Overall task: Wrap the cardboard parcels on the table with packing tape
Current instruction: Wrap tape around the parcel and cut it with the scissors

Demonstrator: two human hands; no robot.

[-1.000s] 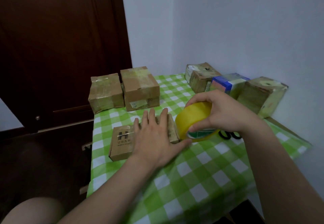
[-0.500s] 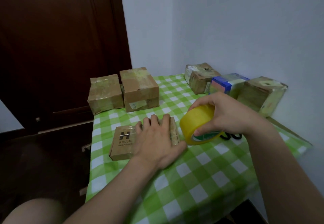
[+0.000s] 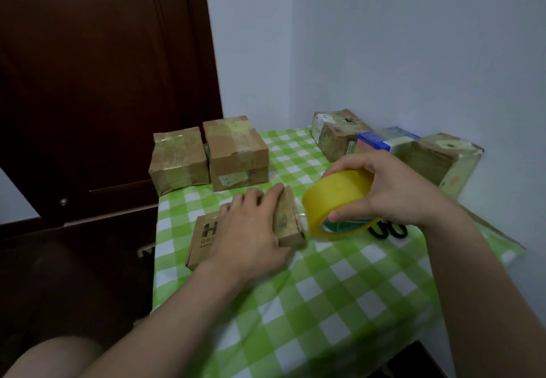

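I see a flat cardboard parcel lying near the left edge of the checked bench, its long axis running left to right. The left hand presses flat on it, fingers straight, pointing away. The right hand curls around a yellow tape roll just beside the parcel's right end, core facing me.

Yellow tape roll; green-white checked tablecloth; brown parcels.

head view, close, angled down over table toward corner.
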